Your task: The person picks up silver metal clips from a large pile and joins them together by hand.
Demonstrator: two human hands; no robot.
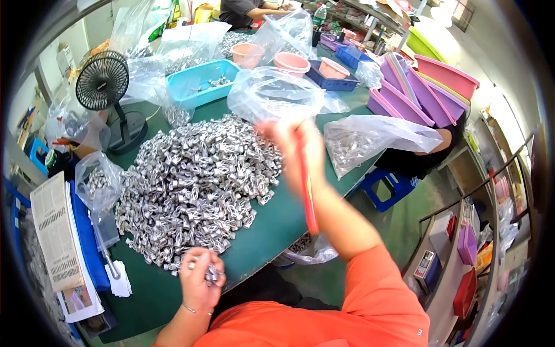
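My left hand (pixel 199 283) is closed around a few small silver metal parts (pixel 214 274) at the near edge of a large pile. My right hand (pixel 298 147) is raised past the right side of the pile and smeared by motion. It grips a long red-handled tool (pixel 309 202) with a yellow stripe; the tool's far end is too blurred to make out. The pile of silver metal parts (pixel 196 185), each with looped, wire-like pieces, covers the middle of the green table (pixel 254 254).
A black fan (pixel 103 81) stands at the left. Behind the pile are a blue tray (pixel 202 81), pink bowls (pixel 292 62) and clear plastic bags (pixel 274 95). Purple and pink baskets (pixel 416 95) are stacked at the right, near a blue stool (pixel 387 188). Another person (pixel 245 11) sits at the far end.
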